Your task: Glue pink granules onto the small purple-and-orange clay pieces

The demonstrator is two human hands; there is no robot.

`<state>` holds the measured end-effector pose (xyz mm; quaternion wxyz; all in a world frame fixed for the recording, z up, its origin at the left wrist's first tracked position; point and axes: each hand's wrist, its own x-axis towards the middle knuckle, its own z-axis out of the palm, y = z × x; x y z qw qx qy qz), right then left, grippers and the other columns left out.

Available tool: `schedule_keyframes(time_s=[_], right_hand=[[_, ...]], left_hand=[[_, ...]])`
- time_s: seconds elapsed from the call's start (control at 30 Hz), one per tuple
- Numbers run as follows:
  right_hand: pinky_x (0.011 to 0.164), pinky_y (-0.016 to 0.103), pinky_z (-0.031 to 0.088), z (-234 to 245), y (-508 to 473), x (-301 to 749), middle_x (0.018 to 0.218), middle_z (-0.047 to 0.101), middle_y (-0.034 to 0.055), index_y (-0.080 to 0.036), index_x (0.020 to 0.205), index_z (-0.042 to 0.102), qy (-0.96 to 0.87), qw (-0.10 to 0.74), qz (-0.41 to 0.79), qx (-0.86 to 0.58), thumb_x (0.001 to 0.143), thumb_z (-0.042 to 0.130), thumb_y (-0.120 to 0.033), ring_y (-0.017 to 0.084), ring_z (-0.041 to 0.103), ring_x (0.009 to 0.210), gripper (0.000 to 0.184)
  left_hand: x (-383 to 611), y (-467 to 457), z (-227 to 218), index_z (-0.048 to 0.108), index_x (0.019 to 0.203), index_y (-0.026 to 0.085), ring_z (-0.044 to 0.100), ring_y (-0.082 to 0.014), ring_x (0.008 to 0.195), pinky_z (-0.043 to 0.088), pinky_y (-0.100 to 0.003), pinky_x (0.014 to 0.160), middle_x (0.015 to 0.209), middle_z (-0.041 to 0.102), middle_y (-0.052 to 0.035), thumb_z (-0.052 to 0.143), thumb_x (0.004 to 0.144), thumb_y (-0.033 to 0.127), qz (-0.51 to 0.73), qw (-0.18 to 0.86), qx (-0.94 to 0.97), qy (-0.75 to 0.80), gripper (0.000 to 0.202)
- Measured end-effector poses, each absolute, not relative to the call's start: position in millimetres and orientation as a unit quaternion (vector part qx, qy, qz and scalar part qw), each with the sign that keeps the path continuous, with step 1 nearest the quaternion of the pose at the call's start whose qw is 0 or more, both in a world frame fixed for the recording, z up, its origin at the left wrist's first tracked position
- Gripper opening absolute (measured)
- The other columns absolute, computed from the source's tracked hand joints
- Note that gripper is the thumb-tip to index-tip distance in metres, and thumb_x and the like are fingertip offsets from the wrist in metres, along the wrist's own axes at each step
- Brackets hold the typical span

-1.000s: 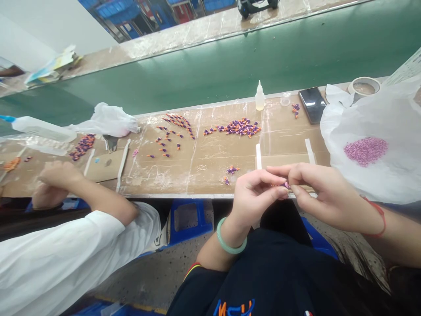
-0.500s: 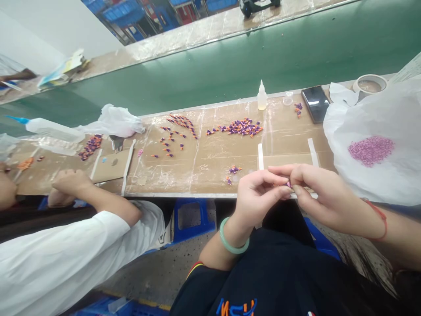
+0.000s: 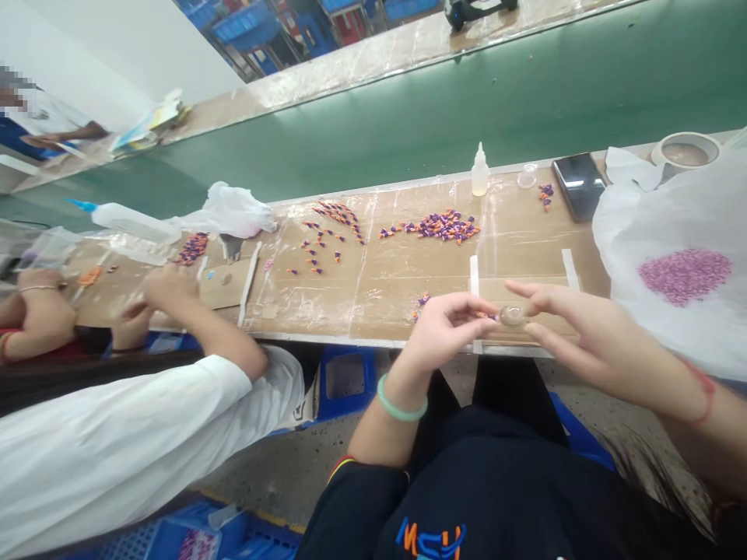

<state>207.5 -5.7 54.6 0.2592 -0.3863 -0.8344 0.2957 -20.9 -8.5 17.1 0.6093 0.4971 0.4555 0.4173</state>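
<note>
My left hand (image 3: pixel 440 330) pinches a small purple-and-orange piece (image 3: pixel 488 316) between thumb and fingertips. Right beside that piece is a small round, clear, glassy-looking blob or disc (image 3: pixel 512 314), over the cardboard pad (image 3: pixel 525 292) at the table's front edge. My right hand (image 3: pixel 589 338) lies to the right of the disc with thumb and fingers apart; nothing shows in its grasp. Behind my left fingers a few finished-looking purple-and-orange pieces (image 3: pixel 421 301) are partly hidden. A larger heap of such pieces (image 3: pixel 447 227) lies farther back.
Rows of similar pieces (image 3: pixel 338 216) spread leftward. A dropper bottle (image 3: pixel 479 171), phone (image 3: pixel 579 187), tape roll (image 3: pixel 685 150) and white plastic bag (image 3: pixel 636 327) bearing pink bits (image 3: pixel 685 276) stand around. At left, a co-worker's white-sleeved arm (image 3: pixel 192 311) reaches over the table.
My hands have parted: the right fingers have opened and moved away from the left. The small piece stays in my left pinch, and the round disc now shows. The view has shifted slightly.
</note>
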Motion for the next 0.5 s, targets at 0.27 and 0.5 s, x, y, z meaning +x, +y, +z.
schedule_keyframes(time_s=[0.27, 0.5], right_hand=[[0.075, 0.032, 0.058, 33.6, 2.1, 254.5, 0.130, 0.071, 0.0070, -0.028, 0.095, 0.066, -0.789, 0.246, 0.273, -0.492, 0.096, 0.057, -0.039, 0.025, 0.073, 0.103, 0.015], [0.080, 0.035, 0.059, 34.6, -1.7, 276.7, 0.121, 0.075, 0.0060, -0.031, 0.094, 0.070, -0.726, 0.271, 0.230, -0.589, 0.090, 0.060, -0.041, 0.026, 0.073, 0.104, 0.015]], left_hand=[[-116.4, 47.5, -6.0, 0.076, 0.085, 0.016, 0.066, -0.0154, 0.064, 0.053, -0.025, 0.063, 0.073, 0.073, -0.0035, 0.076, 0.080, 0.034, 0.143, 0.368, 0.647, 0.653, 0.019], [-121.2, 135.3, -17.4, 0.073, 0.113, 0.010, 0.064, -0.0224, 0.111, 0.045, -0.034, 0.104, 0.122, 0.070, -0.0152, 0.053, 0.092, 0.013, 0.165, 0.117, 0.659, 0.724, 0.030]])
